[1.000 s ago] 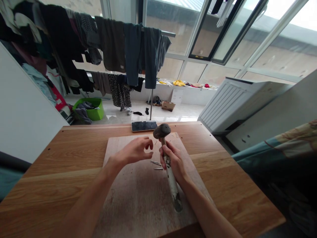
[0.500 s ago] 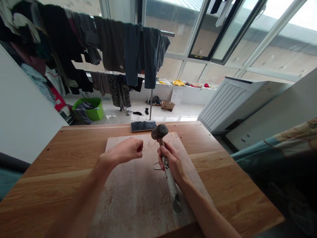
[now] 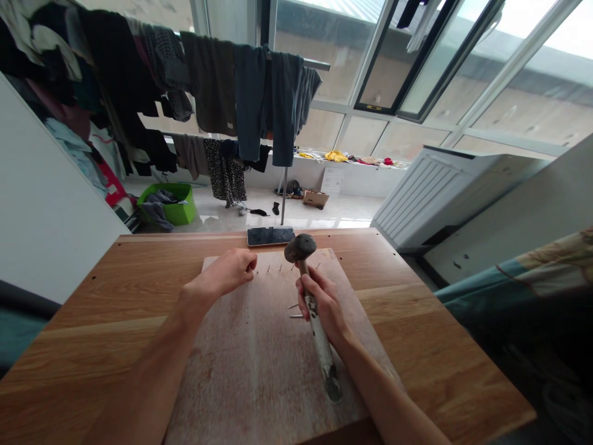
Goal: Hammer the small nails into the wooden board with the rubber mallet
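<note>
My right hand point(image 3: 322, 303) is wrapped round the upper handle of a hammer point(image 3: 324, 346). Its dark head points away from me, and the pale handle is worn and stained. Two nails point(image 3: 295, 316) jut out left of the right fingers; whether they are held or lie on the board I cannot tell. My left hand point(image 3: 234, 272) is closed in a pinch near the far left part of a wooden board point(image 3: 241, 364), with a nail in the fingertips, mostly hidden. Right of it, several small nails point(image 3: 280, 267) stand upright in a row along the board's far side.
The board lies on a wood-grain table point(image 3: 407, 321). A dark phone point(image 3: 270, 236) rests at the table's far edge. Beyond are hanging clothes point(image 3: 250, 99), a green basket point(image 3: 178, 213) and a white ribbed cabinet-like piece point(image 3: 421, 191). A curtain point(image 3: 519, 278) hangs at right.
My left hand has moved left and slightly away from me, uncovering more of the nail row. My right hand and the hammer have stayed in place over the board.
</note>
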`<state>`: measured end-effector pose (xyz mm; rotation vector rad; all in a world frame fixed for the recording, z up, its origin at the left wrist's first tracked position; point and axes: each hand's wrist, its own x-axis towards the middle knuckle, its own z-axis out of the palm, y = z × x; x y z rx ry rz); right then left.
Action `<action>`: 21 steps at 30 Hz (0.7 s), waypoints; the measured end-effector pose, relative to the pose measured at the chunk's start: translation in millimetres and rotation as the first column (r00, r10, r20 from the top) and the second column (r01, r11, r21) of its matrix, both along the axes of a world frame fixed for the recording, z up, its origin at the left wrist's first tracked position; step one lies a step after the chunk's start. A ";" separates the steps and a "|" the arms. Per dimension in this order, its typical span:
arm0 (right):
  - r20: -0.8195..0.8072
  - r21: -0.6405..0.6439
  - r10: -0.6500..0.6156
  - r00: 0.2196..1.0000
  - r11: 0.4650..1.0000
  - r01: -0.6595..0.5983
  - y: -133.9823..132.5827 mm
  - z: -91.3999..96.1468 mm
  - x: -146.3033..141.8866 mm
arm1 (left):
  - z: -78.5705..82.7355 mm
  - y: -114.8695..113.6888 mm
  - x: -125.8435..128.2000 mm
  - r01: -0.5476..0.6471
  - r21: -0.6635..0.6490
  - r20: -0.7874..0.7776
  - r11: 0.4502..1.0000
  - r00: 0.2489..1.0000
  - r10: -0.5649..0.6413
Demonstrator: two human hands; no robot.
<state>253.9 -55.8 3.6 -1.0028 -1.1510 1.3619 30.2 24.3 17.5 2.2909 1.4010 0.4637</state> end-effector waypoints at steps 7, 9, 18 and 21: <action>-0.018 -0.003 0.010 1.000 1.000 -0.010 -0.8 0.4 0.1 | -2.5 0.2 0.6 0.015 0.011 0.013 1.000 1.000 -0.015; -0.028 -0.006 0.014 1.000 1.000 -0.014 -0.5 -0.4 -0.1 | -7.5 2.0 0.9 0.038 -0.023 0.065 0.999 0.997 -0.037; -0.004 -0.050 0.099 0.995 0.994 -0.099 -1.0 2.6 -7.4 | -32.4 11.8 -8.6 0.098 -0.137 0.302 0.986 0.952 -0.053; 0.021 -0.069 0.167 0.986 0.984 -0.165 -0.8 7.3 -16.1 | -38.2 13.5 -10.2 0.090 -0.112 0.325 0.990 0.944 -0.049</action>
